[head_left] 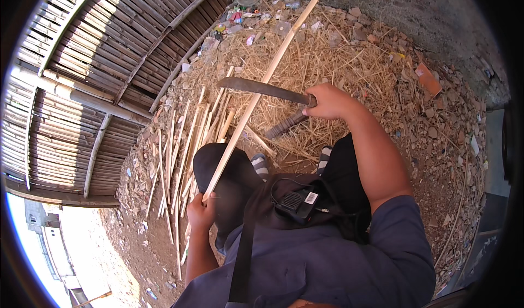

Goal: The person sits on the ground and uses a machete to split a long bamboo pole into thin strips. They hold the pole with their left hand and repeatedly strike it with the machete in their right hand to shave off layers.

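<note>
Beside a bamboo wall (87,51), dry straw (305,62) covers the ground, and loose strips (180,150) lie in a heap at the person's left, perhaps for easy reach. One long strip (246,117) slants forward over the left knee (210,158), apparently for support, its near end pinched in the closed left hand (201,212). The right hand (327,102) grips a curved knife (273,90) at its handle end, blade crossing the strip, seemingly so the edge meets it sideways
</note>
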The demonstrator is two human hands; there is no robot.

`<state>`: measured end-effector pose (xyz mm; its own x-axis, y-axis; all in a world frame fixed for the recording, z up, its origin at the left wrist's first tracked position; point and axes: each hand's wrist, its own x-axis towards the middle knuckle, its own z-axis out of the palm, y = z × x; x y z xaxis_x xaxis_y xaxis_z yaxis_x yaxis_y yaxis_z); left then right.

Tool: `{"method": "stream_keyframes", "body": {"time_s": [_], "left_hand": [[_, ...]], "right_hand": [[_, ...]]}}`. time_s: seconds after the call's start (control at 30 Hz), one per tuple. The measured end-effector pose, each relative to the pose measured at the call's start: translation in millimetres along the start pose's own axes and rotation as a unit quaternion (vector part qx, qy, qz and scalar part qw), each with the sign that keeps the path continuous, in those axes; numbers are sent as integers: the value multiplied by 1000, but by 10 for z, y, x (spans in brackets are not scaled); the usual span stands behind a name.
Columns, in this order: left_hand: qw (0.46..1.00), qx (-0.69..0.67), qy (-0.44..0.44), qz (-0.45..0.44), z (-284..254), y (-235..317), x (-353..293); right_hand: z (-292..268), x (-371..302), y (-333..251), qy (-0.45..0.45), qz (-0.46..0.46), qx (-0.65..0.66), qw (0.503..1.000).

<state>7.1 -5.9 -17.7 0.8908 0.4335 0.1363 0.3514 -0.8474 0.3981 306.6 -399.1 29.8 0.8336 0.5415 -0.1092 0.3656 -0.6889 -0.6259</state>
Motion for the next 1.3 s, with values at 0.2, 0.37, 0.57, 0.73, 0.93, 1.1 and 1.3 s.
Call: {"method": "stream_keyframes", "body": {"time_s": [0.2, 0.37, 0.57, 0.73, 0.93, 1.1, 1.3], "left_hand": [[1000, 0, 3, 1, 4, 7, 6], [1000, 0, 2, -2, 1, 3, 5], [1000, -9, 10, 4, 17, 7, 5], [1000, -9, -7, -9, -13, 11, 2], [1000, -1, 5, -3, -17, 43, 5], [1000, 1, -1, -11, -12, 21, 2], [998, 5, -27, -51, -33, 36, 14]], "right_hand": [[-40, -28, -56, -12, 9, 4, 1000], [-34, -6, -36, -21, 13, 8, 1000], [-10, 1, 2, -9, 5, 5, 1000], [-34, -16, -26, -13, 9, 9, 1000], [0, -20, -40, -16, 7, 3, 1000], [-163, 45, 155, -21, 38, 39, 998], [-104, 21, 76, 27, 42, 13, 999]]}}
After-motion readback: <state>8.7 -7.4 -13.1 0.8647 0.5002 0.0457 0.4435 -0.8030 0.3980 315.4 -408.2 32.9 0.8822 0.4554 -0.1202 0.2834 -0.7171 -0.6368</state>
